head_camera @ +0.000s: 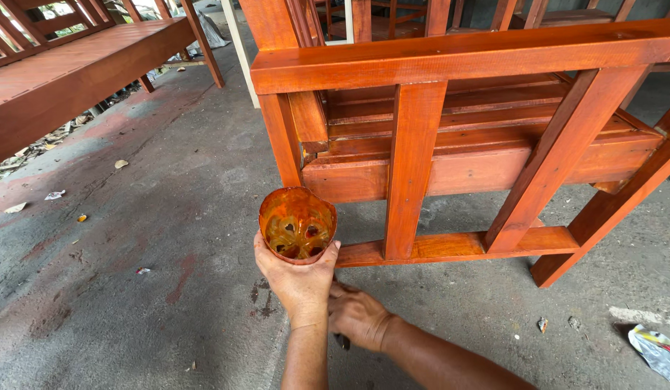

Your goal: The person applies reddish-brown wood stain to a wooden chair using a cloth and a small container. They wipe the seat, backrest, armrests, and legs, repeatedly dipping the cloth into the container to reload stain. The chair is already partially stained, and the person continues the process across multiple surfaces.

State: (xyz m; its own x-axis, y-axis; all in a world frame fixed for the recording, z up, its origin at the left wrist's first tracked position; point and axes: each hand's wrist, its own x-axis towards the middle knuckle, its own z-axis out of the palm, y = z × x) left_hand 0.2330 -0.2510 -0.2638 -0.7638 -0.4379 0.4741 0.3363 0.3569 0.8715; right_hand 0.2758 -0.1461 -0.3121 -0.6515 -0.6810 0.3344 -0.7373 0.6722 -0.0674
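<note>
Orange-stained, a cut plastic cup sits in the left hand, fingers wrapped beneath it, before a varnished wooden bench frame. The right hand curls around something dark, unidentifiable, above concrete floor.

The left hand holds up a stain-coated orange cup before the lower rail of a red-brown wooden bench frame. The right hand lies tucked behind the left wrist, above the concrete floor.
</note>
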